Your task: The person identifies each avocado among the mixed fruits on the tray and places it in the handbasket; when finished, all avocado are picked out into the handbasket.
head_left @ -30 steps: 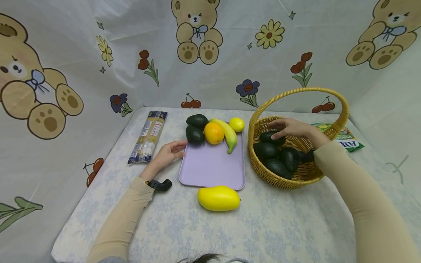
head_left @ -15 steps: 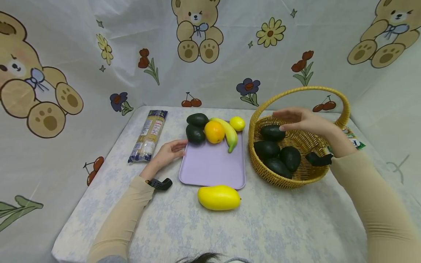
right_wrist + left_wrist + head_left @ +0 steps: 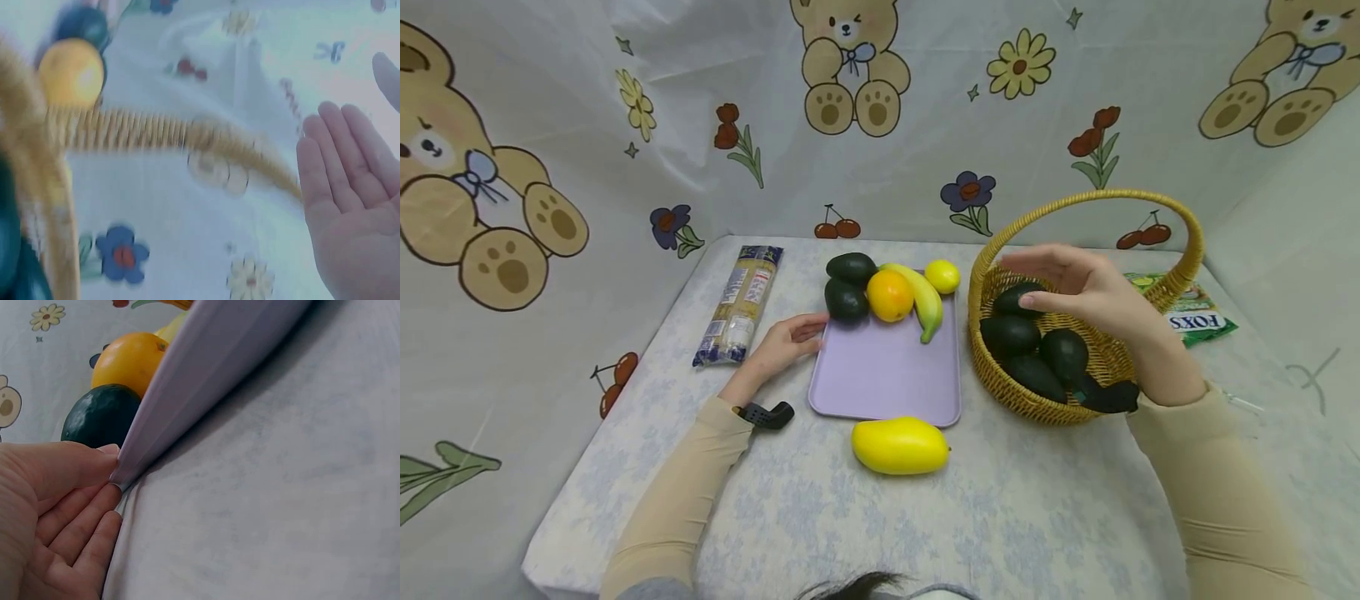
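Observation:
My left hand (image 3: 782, 343) touches the left edge of a lilac tray (image 3: 883, 371), fingers mostly straight. In the left wrist view, the thumb and fingertips meet the tray's rim (image 3: 134, 447). Two avocados (image 3: 847, 301), an orange (image 3: 891, 296), a banana (image 3: 929, 308) and a lemon (image 3: 942, 276) lie along the tray's far side. Over the wicker basket (image 3: 992, 388) hovers my right hand (image 3: 1097, 292), fingers extended; its thumb overlaps a dark avocado (image 3: 1011, 300) in the head view. The right wrist view shows its palm (image 3: 365, 231) bare. Several avocados (image 3: 1010, 337) fill the basket's left half.
A yellow mango (image 3: 900, 446) lies in front of the tray. Left of it is a long clear-and-blue packet (image 3: 740, 308). A green FOX'S bag (image 3: 1198, 315) sits behind the basket's right side. The tall basket handle (image 3: 1097, 196) arches over the opening.
My right hand has come off the avocado in the basket, lifted, and turned at the wrist with the forearm lower. The left hand stays at the tray edge.

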`<action>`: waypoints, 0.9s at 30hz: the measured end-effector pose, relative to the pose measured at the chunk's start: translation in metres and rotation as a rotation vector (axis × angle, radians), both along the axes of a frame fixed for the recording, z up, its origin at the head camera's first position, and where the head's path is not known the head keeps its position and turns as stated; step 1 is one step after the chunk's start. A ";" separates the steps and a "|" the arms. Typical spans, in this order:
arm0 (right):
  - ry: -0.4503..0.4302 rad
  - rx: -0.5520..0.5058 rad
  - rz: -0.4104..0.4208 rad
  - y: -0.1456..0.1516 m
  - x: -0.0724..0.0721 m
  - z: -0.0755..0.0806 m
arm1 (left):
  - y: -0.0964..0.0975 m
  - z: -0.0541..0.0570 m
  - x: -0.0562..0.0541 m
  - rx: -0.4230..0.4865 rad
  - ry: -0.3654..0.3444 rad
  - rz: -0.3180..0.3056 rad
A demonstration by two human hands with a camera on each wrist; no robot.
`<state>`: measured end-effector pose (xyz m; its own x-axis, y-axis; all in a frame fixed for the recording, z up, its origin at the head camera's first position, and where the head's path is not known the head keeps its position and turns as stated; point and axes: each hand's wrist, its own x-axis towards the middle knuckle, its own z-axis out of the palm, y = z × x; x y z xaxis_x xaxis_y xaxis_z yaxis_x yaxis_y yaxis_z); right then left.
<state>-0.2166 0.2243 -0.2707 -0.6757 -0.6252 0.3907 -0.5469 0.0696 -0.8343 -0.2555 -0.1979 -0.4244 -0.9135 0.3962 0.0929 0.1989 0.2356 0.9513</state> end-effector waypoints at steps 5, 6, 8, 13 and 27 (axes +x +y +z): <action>0.002 -0.006 0.004 -0.040 -0.003 -0.004 | 0.000 0.001 0.000 0.001 0.001 -0.003; -0.005 -0.004 0.002 -0.049 -0.005 -0.006 | 0.000 0.001 -0.001 0.002 -0.001 -0.002; -0.026 0.013 -0.003 -0.067 -0.011 -0.010 | -0.001 -0.004 -0.004 0.005 -0.004 0.001; -0.080 0.031 -0.005 -0.110 -0.034 -0.020 | -0.005 -0.021 -0.014 0.026 -0.002 0.010; -0.285 0.082 -0.082 -0.183 -0.090 -0.070 | -0.006 -0.024 -0.013 -0.029 0.018 0.043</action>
